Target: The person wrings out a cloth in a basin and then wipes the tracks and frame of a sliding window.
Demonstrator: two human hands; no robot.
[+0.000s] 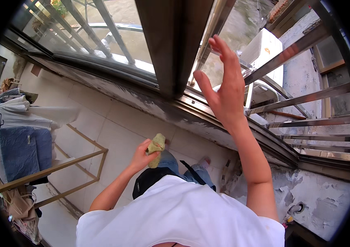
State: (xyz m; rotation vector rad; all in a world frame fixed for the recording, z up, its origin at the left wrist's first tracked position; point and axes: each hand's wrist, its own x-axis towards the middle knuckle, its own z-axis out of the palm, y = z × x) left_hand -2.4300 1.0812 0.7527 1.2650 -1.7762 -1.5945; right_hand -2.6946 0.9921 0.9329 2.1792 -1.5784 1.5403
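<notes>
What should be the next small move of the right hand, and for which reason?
Perhaps the right hand should gently grip the edge of the dark upright window frame: this hand is raised, open and empty, apparently near that frame, while the left hand holds the yellow-green cloth lower down.

Tiled floor [119, 121]; clothes rack [60, 166] on it

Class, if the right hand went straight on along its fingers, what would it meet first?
The right hand would probably meet the window frame first, though depth is hard to judge.
</notes>
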